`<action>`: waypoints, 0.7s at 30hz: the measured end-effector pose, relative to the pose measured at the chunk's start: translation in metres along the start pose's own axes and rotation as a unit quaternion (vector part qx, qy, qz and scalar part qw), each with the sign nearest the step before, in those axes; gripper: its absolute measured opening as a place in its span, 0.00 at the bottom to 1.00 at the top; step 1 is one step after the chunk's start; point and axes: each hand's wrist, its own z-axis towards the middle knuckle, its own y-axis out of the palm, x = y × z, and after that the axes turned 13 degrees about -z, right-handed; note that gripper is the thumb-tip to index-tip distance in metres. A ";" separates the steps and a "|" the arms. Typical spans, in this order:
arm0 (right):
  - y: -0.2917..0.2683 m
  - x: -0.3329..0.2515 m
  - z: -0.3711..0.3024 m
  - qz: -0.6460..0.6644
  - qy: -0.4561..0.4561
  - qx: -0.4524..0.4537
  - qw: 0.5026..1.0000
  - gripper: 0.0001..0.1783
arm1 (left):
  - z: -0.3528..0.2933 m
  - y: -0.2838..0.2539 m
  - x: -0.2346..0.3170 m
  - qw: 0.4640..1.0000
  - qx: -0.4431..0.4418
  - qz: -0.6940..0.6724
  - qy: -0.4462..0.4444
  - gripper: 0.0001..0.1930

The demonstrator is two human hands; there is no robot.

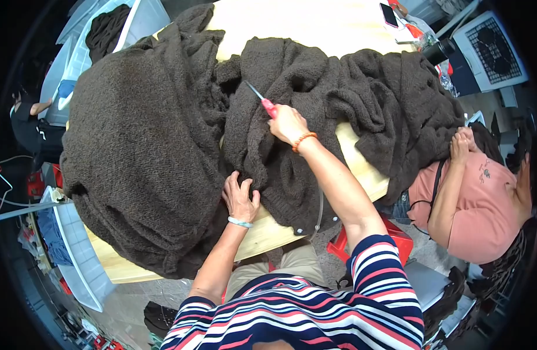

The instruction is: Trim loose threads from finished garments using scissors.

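Observation:
Dark brown fuzzy knit cloth (134,134) lies in a big heap on the left of the wooden table. More of the same brown cloth (303,64) spreads in loose folds across the middle and right. My right hand (289,125) is closed around a red-handled tool (269,108) with a slim metal blade, kind unclear. The blade points up and left over the middle folds. My left hand (241,198) rests on the cloth's near edge, between heap and folds. Its fingers are spread and slightly bent, and no tool shows in it.
Bare wood of the table (315,17) shows at the back. A phone (388,14) lies at the far right. A co-worker in a pink shirt (484,204) leans at the right side, hands by the cloth. A red stool (397,239) and plastic bins (76,251) stand around the table.

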 end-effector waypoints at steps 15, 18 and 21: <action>-0.062 0.146 -0.092 -0.023 -0.029 0.070 0.997 0.20 | -0.010 0.018 0.106 0.979 -0.181 -0.086 0.044 0.54; -0.059 0.155 -0.119 -0.007 -0.027 0.089 0.996 0.17 | -0.001 0.041 0.111 0.985 -0.151 -0.042 0.067 0.53; -0.057 0.157 -0.141 -0.004 -0.021 0.098 0.995 0.17 | 0.007 0.058 0.098 0.986 -0.168 -0.022 0.007 0.37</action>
